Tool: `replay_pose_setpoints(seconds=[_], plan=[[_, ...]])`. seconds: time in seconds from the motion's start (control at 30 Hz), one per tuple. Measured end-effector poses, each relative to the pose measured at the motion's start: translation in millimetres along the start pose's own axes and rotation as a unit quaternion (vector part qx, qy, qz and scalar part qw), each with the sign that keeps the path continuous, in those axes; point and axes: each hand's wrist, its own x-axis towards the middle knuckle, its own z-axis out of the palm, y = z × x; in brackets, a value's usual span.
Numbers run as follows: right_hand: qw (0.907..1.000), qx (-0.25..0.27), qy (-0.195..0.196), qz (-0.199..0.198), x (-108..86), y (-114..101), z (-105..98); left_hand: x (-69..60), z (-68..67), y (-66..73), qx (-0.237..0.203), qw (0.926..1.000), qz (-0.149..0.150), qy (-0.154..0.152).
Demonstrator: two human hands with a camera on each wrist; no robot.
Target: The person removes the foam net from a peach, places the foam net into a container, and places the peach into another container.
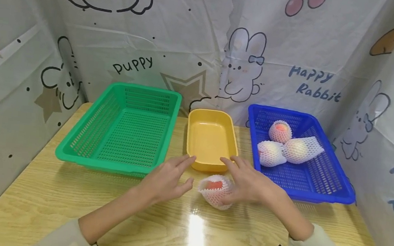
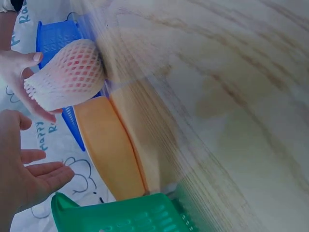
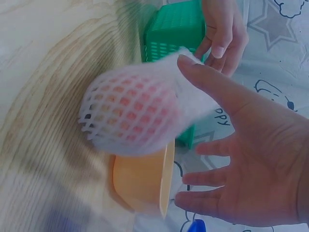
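A red fruit in a white foam net (image 1: 216, 192) rests on the table in front of the yellow tray (image 1: 207, 166). Close on its right side is the right hand (image 1: 248, 183), fingers spread; in the right wrist view the thumb of that hand (image 3: 256, 159) lies by the open end of the net (image 3: 133, 113), and whether they touch I cannot tell. To the left of the fruit, apart from it, the left hand (image 1: 166, 180) is held with fingers extended and holds nothing. The left wrist view shows both the left hand (image 2: 31, 169) and the netted fruit (image 2: 72, 72).
A green basket (image 1: 103, 165) stands at the left with nothing in it. The blue basket (image 1: 306, 194) at the right holds several netted fruits, such as one at its back (image 1: 280, 131). Printed cloth (image 1: 194, 24) hangs behind and at both sides.
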Motion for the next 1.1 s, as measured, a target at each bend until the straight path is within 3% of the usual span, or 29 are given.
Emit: replay_pose_setpoints(seconds=[0.27, 0.47, 0.77, 0.93, 1.1], plan=[[0.9998, 0.016, -0.013, -0.002, -3.7, 2, 1, 2.7, 3.1, 5.1, -0.011, 0.9997, -0.007, -0.021], [0.9979, 0.058, -0.029, -0.006, -2.4, 2, 7, 6.5, 9.9, 12.1, -0.003, 0.9977, -0.015, -0.066], [0.995, 0.09, -0.013, -0.04, 6.0, 2, 27, 12.3, 28.9, 14.0, -0.018, 0.9958, 0.048, -0.076], [0.9952, 0.091, -0.025, -0.027, 11.7, 4, 37, 13.2, 33.5, 15.5, -0.025, 0.9942, 0.046, -0.094], [0.9951, 0.089, -0.024, -0.034, 15.2, 5, 43, 11.9, 34.6, 14.3, -0.026, 0.9943, 0.048, -0.092]])
